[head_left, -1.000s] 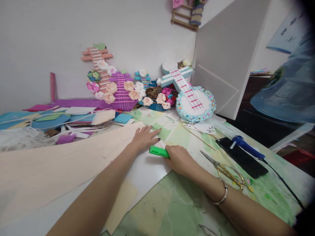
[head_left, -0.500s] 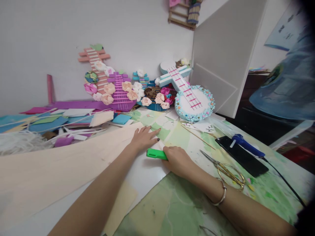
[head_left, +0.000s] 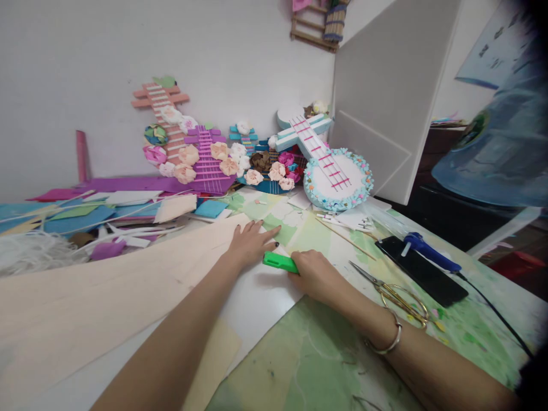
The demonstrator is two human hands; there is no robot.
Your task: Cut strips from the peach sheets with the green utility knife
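Observation:
My left hand [head_left: 250,244] lies flat with fingers spread on a long pale wooden sheet [head_left: 107,291], pressing its right end down. Just to its right, my right hand [head_left: 314,274] is closed around a bright green cutter [head_left: 280,262] whose handle sticks out to the left, close to my left fingertips. Under both lies a white board [head_left: 261,299] on a green-stained mat [head_left: 317,359]. A metal bangle sits on my right wrist.
Gold-handled scissors [head_left: 391,291], a black phone [head_left: 422,271] and a blue glue gun [head_left: 426,251] with its cord lie to the right. Foam guitar crafts with paper flowers [head_left: 205,160] and a round white one [head_left: 338,180] lean on the wall. Coloured foam scraps [head_left: 85,214] sit at left.
My right hand with the green cutter slid left and toward me, then back up and right. My left hand stayed flat on the wooden sheet.

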